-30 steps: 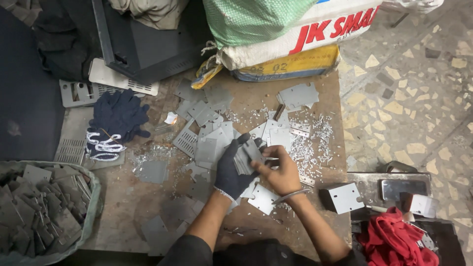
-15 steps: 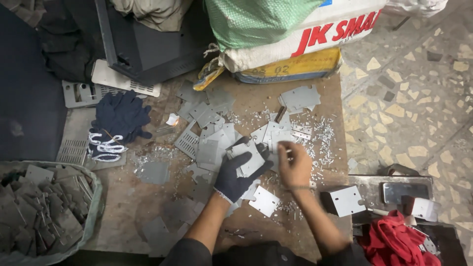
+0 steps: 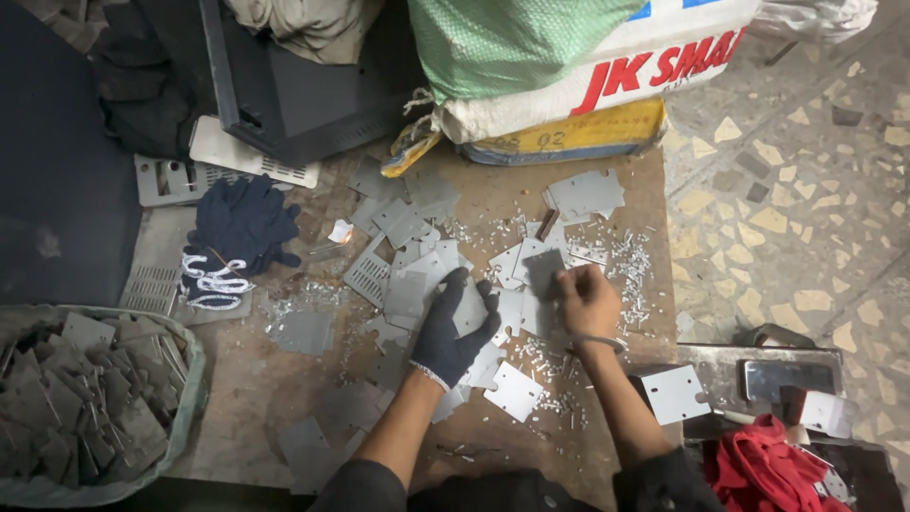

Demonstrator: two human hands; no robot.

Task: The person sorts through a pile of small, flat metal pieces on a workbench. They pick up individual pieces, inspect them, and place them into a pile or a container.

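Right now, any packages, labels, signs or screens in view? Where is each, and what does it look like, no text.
Large sack: top centre, at the far edge of the work board; bulging white woven bag with red and blue print, yellow band along its base.
Green mesh bag: lying over the sack's left end; soft, woven.
Dark phone-like slab: lower right, flat on a metal tray; whether it is a screen cannot be told.
No signs seen.
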